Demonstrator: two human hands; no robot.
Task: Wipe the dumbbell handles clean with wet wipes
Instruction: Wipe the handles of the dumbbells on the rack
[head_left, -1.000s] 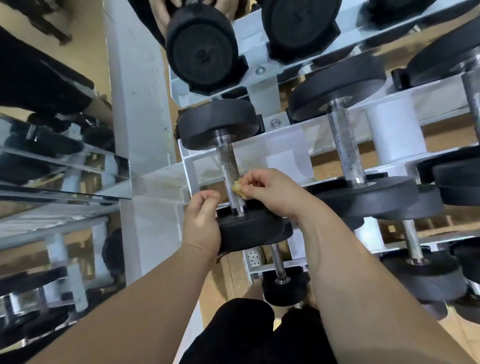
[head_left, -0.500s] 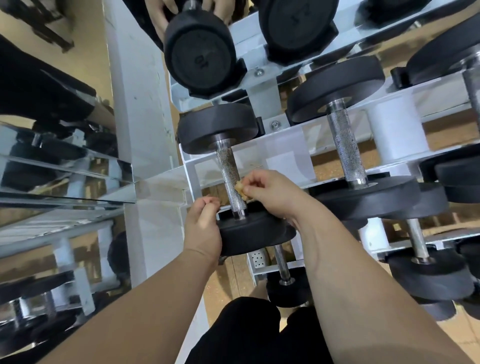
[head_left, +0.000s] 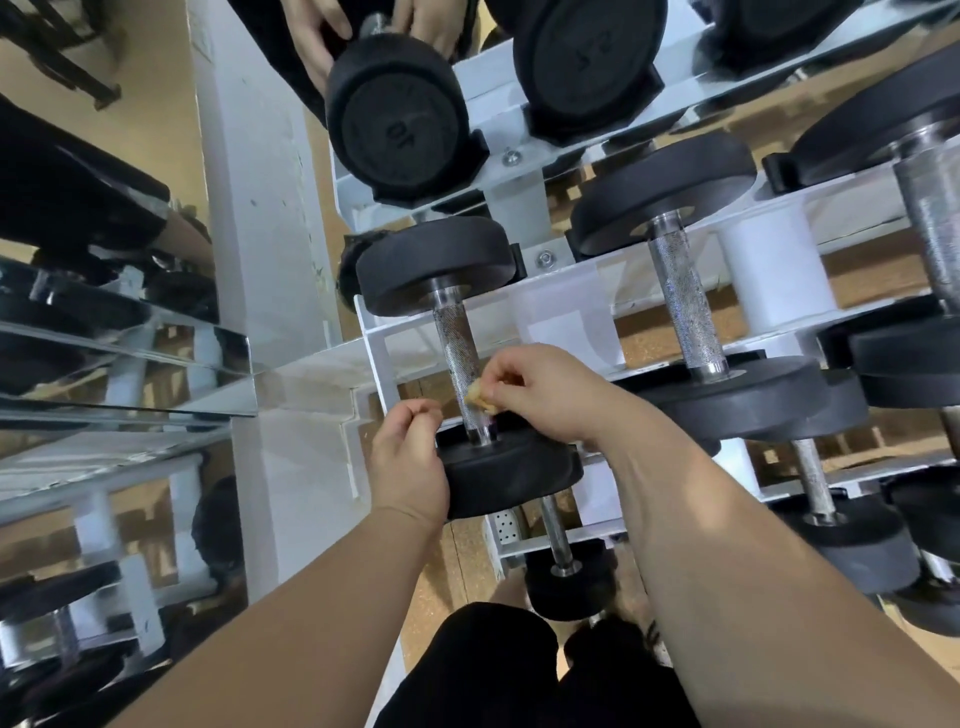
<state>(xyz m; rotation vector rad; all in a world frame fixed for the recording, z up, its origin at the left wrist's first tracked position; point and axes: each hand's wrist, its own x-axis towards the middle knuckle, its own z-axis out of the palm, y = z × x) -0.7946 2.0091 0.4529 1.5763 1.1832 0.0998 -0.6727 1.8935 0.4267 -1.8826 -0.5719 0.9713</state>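
While our right hand (head_left: 540, 395) pinches the wadded wet wipe (head_left: 479, 400) against the knurled handle (head_left: 460, 358) low by the near head, our left hand (head_left: 410, 457) lies curled against that head's left rim; whether it truly grips, we cannot tell. The dumbbell (head_left: 509, 478) sits on the rack (head_left: 566, 322). We judge this handle is mid-wipe; next the wipe should travel toward the far head, all round.
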